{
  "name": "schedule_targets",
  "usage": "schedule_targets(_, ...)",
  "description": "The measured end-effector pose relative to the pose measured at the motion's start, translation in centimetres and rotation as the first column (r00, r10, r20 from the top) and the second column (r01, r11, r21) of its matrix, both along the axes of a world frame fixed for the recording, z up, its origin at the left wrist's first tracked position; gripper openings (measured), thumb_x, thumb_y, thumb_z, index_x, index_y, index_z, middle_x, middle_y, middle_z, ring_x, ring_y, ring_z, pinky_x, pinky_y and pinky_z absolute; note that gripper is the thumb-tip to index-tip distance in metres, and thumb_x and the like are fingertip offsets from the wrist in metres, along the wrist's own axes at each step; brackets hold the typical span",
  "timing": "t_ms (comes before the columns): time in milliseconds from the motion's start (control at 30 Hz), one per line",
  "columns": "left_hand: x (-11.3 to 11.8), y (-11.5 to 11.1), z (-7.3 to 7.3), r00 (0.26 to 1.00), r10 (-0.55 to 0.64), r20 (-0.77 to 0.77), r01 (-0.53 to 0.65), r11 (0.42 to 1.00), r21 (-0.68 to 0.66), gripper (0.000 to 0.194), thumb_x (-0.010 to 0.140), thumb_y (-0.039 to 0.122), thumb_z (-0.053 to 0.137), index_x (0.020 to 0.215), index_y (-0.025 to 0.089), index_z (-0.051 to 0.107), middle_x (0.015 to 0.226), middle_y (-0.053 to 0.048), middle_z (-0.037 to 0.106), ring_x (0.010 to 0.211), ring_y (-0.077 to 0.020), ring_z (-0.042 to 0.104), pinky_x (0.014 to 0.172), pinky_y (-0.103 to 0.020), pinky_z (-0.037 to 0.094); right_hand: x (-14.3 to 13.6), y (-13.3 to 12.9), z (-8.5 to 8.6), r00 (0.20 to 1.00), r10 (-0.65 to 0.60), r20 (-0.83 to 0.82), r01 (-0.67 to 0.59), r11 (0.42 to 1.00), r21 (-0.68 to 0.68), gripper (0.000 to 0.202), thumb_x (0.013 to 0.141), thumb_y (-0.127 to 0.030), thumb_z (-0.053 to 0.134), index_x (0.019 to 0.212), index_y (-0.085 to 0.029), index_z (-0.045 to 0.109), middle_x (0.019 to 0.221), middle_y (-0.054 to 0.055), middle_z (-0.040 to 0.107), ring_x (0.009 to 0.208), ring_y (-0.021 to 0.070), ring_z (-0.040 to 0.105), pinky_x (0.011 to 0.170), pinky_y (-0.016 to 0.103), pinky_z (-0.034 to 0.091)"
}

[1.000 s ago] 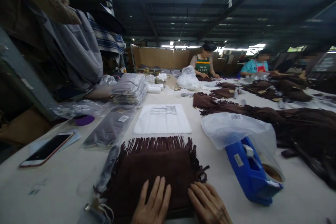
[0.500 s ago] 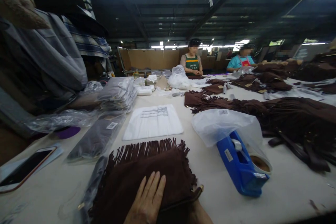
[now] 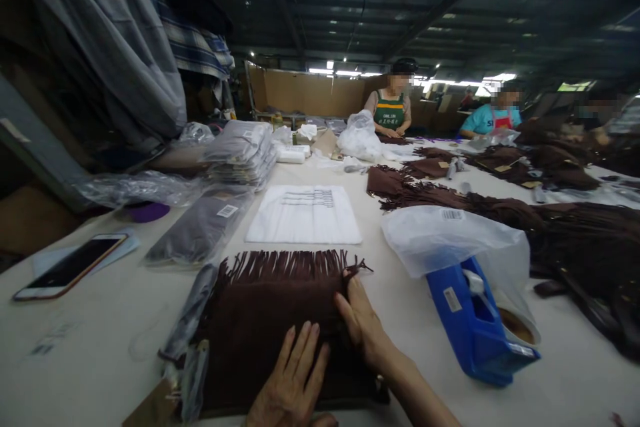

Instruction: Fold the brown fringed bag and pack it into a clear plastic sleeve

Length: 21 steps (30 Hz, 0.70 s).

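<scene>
1. Brown fringed piece (image 3: 260,320) is lying flat on the white table (image 3: 100,347), bottom centre of view, directly in front of the wearer; its top fringe (image 3: 285,265) is pointing away.
2. Left hand (image 3: 295,373) is resting open on the piece, palm down, fingers extended, right of its middle.
3. Right hand (image 3: 366,323) is touching the piece's right side, fingertips reaching the upper right corner by the fringe; thumb is lying on the cloth. Can't tell if it's gripping.
4. Plastic-wrapped strip (image 3: 193,313) is running along the piece's left edge; brown card tag (image 3: 150,405) is sitting near the lower left.
5. White folded sheet (image 3: 303,217) is lying just beyond the fringe. Left of it, a bagged grey item (image 3: 193,230) is showing a barcode; a bagged stack (image 3: 240,153) is standing behind.
6. Phone (image 3: 73,267) is lying far left.
7. Blue tape dispenser (image 3: 470,323) is standing right of the hands, a translucent bag (image 3: 450,240) partly covering it.
8. Dark brown heap (image 3: 590,240) is spreading along the right.
9. Co-worker in a green apron (image 3: 391,113) is handling brown material across the table.
</scene>
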State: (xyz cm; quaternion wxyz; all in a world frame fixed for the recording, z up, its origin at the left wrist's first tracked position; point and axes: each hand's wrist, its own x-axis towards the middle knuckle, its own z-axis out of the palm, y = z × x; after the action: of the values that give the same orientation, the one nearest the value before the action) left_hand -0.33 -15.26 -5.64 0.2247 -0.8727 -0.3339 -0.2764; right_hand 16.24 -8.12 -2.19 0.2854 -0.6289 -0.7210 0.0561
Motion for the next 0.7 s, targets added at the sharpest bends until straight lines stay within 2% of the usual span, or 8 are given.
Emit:
schedule_targets(67, 0.0, -0.1, -0.4, 0.996, -0.024, 0.088, 0.024, 1.0, -0.008, 0.055, 0.08, 0.04, 0.05, 0.118, 0.001, 0.047, 0.123, -0.027, 0.048, 0.125, -0.0418, 0.037, 0.1, -0.056, 0.034, -1.1, -0.2, 0.0, 0.995, 0.08, 0.064, -0.076, 0.995, -0.066, 0.054, 0.086, -0.041, 0.052, 0.13, -0.011, 0.047, 0.138, 0.017, 0.043, 0.129, 0.0308, 0.037, 0.103, 0.046, 0.036)
schedule_targets(167, -0.1, -0.4, -1.1, 0.97, -0.039, 0.242, 0.061, 0.994, -0.087, 0.046, 0.081, 0.029, 0.05, 0.117, 0.001, 0.045, 0.113, -0.022, 0.053, 0.123, -0.0351, 0.041, 0.102, -0.052, 0.036, -3.6, -0.6, 0.1, 0.983, 0.039, 0.179, -0.018, 0.993, -0.115, 0.054, 0.089, -0.038, 0.044, 0.132, -0.004, 0.043, 0.141, 0.022, 0.036, 0.134, 0.0351, 0.025, 0.107, 0.051, 0.026)
schedule_targets(300, -0.4, -0.7, -1.4, 0.897, -0.052, 0.438, 0.129, 0.98, -0.149, 0.039, 0.085, 0.027, 0.045, 0.117, 0.004, 0.043, 0.11, -0.019, 0.051, 0.119, -0.03, 0.043, 0.099, -0.048, 0.043, -6.4, -0.6, -0.2, 0.971, -0.033, 0.236, 0.034, 0.999, 0.0, 0.047, 0.091, -0.037, 0.04, 0.128, -0.009, 0.051, 0.135, 0.019, 0.046, 0.129, 0.032, 0.036, 0.106, 0.048, 0.029)
schedule_targets(400, -1.0, -0.8, 0.7, 0.873, -0.058, 0.485, 0.176, 0.963, -0.203, 0.043, 0.087, 0.037, 0.042, 0.116, 0.005, 0.042, 0.108, -0.018, 0.052, 0.117, -0.028, 0.045, 0.096, -0.042, 0.046, -6.6, -0.7, -0.8, 0.956, -0.031, 0.291, -0.001, 0.994, 0.11, 0.045, 0.09, -0.036, 0.04, 0.123, -0.009, 0.056, 0.129, 0.02, 0.052, 0.124, 0.0328, 0.043, 0.102, 0.047, 0.034)
schedule_targets(500, -3.2, 0.3, 4.5, 0.928, -0.012, 0.371, 0.15, 0.927, -0.345, 0.027, 0.088, 0.023, 0.038, 0.112, 0.012, 0.045, 0.099, -0.011, 0.057, 0.103, -0.0209, 0.053, 0.1, -0.04, 0.042, -5.9, -0.5, -1.5, 0.931, 0.013, 0.365, -0.098, 0.971, 0.216, 0.047, 0.091, -0.035, 0.035, 0.12, -0.006, 0.058, 0.125, 0.02, 0.056, 0.12, 0.034, 0.047, 0.1, 0.048, 0.036)
schedule_targets(600, -7.8, 2.7, 7.5, 0.967, 0.227, 0.114, -0.161, 0.894, -0.418, 0.031, 0.08, 0.002, 0.033, 0.101, 0.016, 0.051, 0.091, -0.006, 0.059, 0.092, -0.0176, 0.054, 0.103, -0.043, 0.036, -5.5, -0.1, -1.9, 0.932, 0.019, 0.362, -0.145, 0.935, 0.323, 0.053, 0.093, -0.037, 0.026, 0.116, -0.003, 0.059, 0.119, 0.023, 0.057, 0.117, 0.0348, 0.048, 0.099, 0.048, 0.036)
schedule_targets(667, -11.7, 4.4, 8.5, 0.952, 0.267, -0.147, -0.303, 0.887, -0.348, 0.027, 0.078, -0.001, 0.035, 0.088, 0.015, 0.055, 0.082, -0.005, 0.059, 0.087, -0.018, 0.054, 0.097, -0.041, 0.04, -5.5, 0.0, -1.8, 0.936, 0.014, 0.352, -0.151, 0.918, 0.365, 0.057, 0.093, -0.038, 0.022, 0.114, -0.001, 0.06, 0.117, 0.024, 0.058, 0.114, 0.0357, 0.05, 0.096, 0.048, 0.038)
schedule_targets(700, -13.6, 5.1, 8.7, 0.946, 0.247, -0.212, -0.308, 0.89, -0.337, 0.023, 0.079, 0.0, 0.038, 0.081, 0.015, 0.055, 0.077, -0.004, 0.059, 0.084, -0.0177, 0.053, 0.093, -0.037, 0.043, -5.6, 0.0, -1.7, 0.935, 0.015, 0.354, -0.156, 0.915, 0.373, 0.058, 0.093, -0.039, 0.021, 0.113, -0.001, 0.06, 0.116, 0.024, 0.058, 0.113, 0.0358, 0.051, 0.096, 0.048, 0.039)
